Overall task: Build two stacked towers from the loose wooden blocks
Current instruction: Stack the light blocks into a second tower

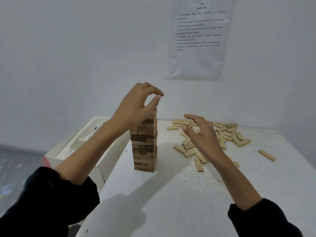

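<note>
One tall tower of wooden blocks (145, 147) stands on the white table (179, 194), left of centre. My left hand (136, 106) hovers at the tower's top with arched fingers; thumb and forefinger nearly meet, and no block shows between them. The hand hides the upper left part of the tower. A pile of loose wooden blocks (227, 134) lies to the right, near the wall. My right hand (200, 132) hangs above the pile's left side with fingers spread and relaxed, holding nothing. It covers some of the blocks.
A single block (266, 155) lies apart at the right. A white open box (82, 144) sits against the table's left edge, lower than the tabletop. A printed sheet (200, 36) hangs on the wall behind. The table's near half is bare.
</note>
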